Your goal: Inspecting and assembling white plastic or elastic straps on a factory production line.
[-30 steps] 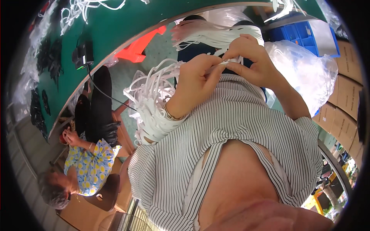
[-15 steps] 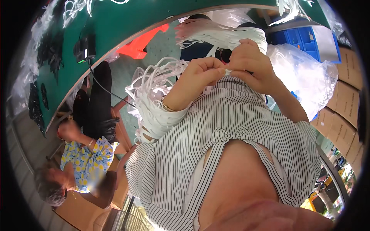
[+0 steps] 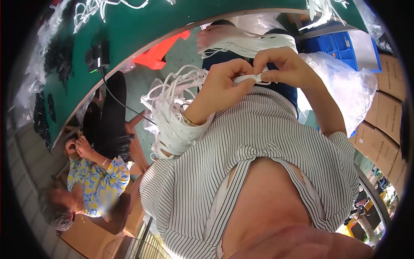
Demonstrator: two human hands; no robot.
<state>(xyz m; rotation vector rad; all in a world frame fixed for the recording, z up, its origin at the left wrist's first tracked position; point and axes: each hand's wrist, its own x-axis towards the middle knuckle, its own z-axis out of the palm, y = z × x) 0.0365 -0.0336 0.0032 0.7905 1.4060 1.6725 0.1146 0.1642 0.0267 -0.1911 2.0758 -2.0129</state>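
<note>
Head-worn fisheye view, looking down (straight edges bowed), close above the wearer's striped top (image 3: 276,118)

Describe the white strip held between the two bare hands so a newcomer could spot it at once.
Find the black-and-white striped shirt mid-picture. Just above its hem, the bare left hand and bare right hand pinch a slim white strip. Unlike the looped white strips to their left and the white strip bundle above them, this one is held by both hands.

L hand (image 3: 225,85), R hand (image 3: 285,67) close tog., both pinched
</note>
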